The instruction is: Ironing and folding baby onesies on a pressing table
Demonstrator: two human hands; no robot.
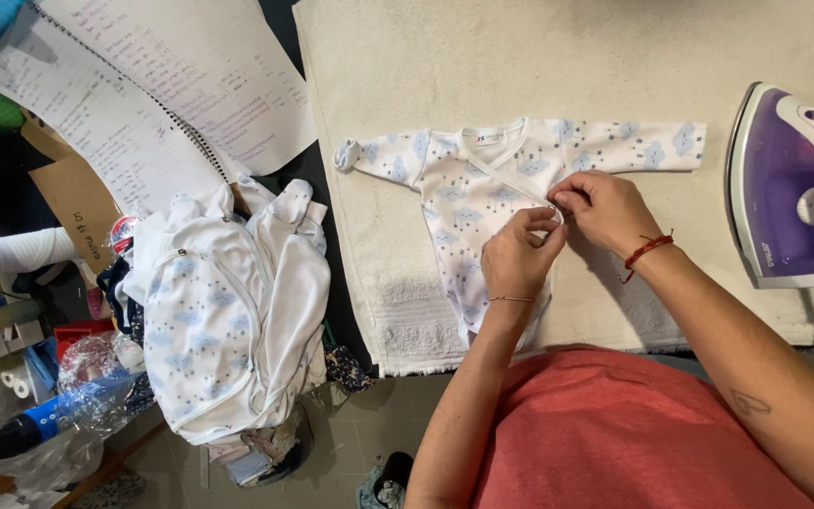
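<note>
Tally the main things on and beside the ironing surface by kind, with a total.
Baby shirt laid flat, under the left hand and right hand: 1
Heap of matching baby clothes: 1
Purple and white iron: 1
Cream towel: 1
Spiral notebook: 1
Total: 5

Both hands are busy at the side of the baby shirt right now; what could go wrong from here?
1. The purple iron stands on the towel close to the right hand; an elbow swing might knock it.
2. Left hand and right hand pinch the same small spot on the baby shirt; pulling may skew the laid-flat front.
3. The pile of white garments hangs past the edge beside the towel and could slide off.
</note>
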